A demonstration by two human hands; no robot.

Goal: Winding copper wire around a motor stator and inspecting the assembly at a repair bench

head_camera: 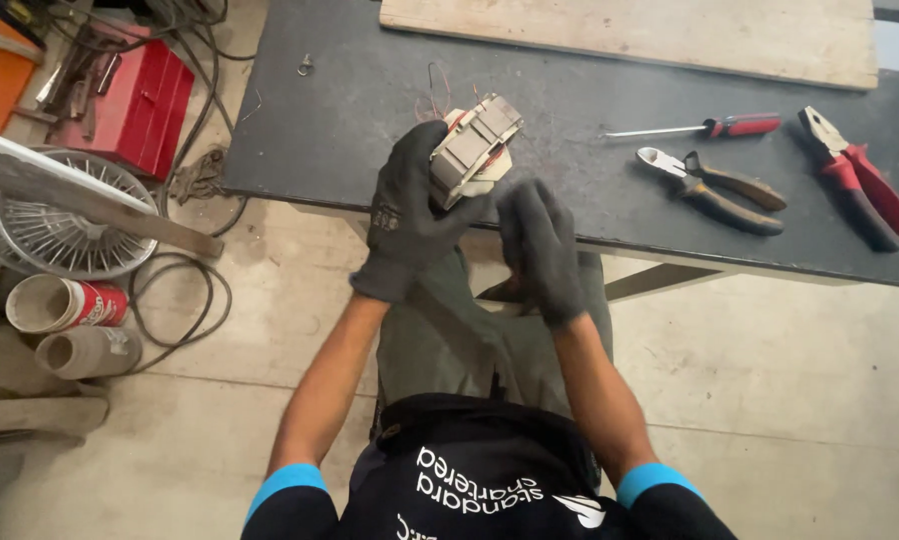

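Head view | left hand (410, 215) fingers wrapped around grey laminated metal coil core with thin red wires (473, 148), above dark desk (370, 110) edge | right hand (540, 245) loosely curled, empty, just beside | likely heavy, rigid; wires fragile, hold the block sides

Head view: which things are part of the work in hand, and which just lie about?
In hand: left hand grips the wired metal block; right hand beside it.
Lying about: screwdriver, side cutters, red pliers, wooden board, red toolbox, fan guard.
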